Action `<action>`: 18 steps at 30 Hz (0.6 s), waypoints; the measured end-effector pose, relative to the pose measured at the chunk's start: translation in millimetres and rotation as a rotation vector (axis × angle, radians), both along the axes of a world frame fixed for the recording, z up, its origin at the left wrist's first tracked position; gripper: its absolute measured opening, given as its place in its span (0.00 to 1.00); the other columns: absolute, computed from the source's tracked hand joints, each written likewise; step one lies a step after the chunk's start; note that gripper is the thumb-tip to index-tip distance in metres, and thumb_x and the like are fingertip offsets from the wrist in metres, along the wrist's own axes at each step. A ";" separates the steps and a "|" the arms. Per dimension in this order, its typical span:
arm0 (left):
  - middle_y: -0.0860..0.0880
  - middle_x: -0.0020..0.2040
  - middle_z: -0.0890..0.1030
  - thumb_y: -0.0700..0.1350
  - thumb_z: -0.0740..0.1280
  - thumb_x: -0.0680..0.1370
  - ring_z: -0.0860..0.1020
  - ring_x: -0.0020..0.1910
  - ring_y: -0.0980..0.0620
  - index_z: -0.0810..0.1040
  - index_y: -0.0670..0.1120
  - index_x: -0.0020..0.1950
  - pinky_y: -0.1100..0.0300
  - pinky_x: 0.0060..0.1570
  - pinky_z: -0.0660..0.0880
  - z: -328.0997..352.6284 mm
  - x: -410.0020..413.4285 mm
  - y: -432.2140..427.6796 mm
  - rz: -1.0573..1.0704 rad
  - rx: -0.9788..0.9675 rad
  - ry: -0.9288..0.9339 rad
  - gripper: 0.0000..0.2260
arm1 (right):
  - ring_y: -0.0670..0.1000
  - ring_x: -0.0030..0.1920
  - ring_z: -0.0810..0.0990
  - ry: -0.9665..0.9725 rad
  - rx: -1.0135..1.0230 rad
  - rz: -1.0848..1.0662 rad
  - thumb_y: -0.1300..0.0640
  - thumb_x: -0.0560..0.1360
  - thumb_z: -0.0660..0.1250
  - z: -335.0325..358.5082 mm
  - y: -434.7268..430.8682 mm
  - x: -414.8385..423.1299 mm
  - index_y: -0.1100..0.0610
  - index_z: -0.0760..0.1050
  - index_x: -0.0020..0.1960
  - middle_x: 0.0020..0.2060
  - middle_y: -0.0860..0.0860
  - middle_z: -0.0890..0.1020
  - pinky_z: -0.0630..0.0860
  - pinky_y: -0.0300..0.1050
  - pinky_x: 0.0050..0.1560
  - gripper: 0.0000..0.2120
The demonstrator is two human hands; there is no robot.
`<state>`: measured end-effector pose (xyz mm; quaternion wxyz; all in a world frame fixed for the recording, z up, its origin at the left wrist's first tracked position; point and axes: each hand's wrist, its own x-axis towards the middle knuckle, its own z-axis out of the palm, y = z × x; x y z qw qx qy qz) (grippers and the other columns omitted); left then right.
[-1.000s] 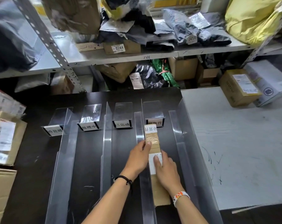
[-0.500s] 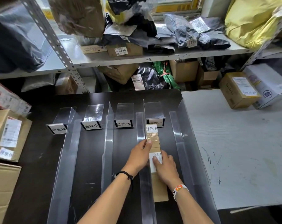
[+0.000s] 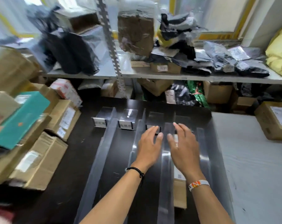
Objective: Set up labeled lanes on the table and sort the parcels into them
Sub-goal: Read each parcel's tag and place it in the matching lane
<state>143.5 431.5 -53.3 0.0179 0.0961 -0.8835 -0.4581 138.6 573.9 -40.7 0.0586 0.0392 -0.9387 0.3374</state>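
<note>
A long narrow cardboard parcel lies lengthwise in the rightmost lane on the black table, mostly hidden under my right forearm. Clear acrylic dividers split the table into lanes, each headed by a small label stand. My left hand hovers with straight fingers over the third lane, holding nothing. Spread and empty, my right hand floats above the parcel's far end. The view is motion-blurred.
Cardboard boxes and a teal box are piled at the left. A grey table at the right carries a brown box. Behind, a metal shelf holds bags and parcels.
Both hands have let go of the long parcel and lifted up and forward, fingers spread. The camera has swung up and to the left.
</note>
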 end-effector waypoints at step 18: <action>0.48 0.75 0.74 0.49 0.56 0.87 0.69 0.73 0.59 0.73 0.43 0.76 0.61 0.77 0.62 81.6 71.5 -315.6 0.423 -0.029 0.370 0.20 | 0.41 0.76 0.67 0.046 -0.433 0.422 0.37 0.82 0.48 77.7 -364.8 59.5 0.47 0.71 0.77 0.75 0.43 0.72 0.64 0.48 0.78 0.30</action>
